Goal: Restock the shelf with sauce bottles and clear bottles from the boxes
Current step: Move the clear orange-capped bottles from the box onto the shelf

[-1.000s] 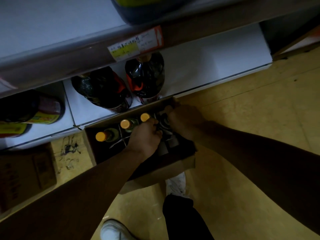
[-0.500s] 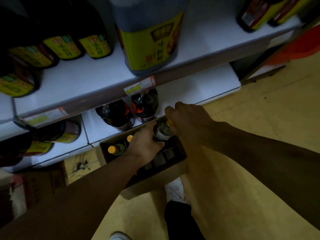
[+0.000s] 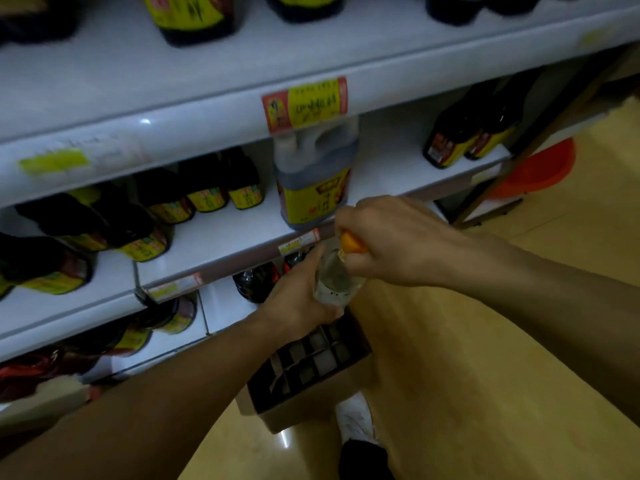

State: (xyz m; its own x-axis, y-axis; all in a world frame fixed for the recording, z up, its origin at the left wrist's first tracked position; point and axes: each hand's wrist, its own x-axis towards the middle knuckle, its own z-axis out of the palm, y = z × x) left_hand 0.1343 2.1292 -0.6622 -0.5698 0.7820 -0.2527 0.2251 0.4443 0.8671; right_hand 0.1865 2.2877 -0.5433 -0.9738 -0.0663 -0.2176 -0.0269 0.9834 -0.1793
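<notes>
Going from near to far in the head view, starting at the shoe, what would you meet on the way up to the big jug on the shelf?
White shoe → cardboard box with dividers → clear bottle held over it by the left hand and right hand → large sauce jug on the shelf.

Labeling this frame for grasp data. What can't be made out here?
- Clear bottle, head view: lower body hidden by left hand; orange cap mostly covered by right hand.
- Box: far cells behind the left forearm, so remaining bottles unknown.
- Shelf tag: print blurred.
- Top-shelf bottles: cut off by frame edge.
</notes>
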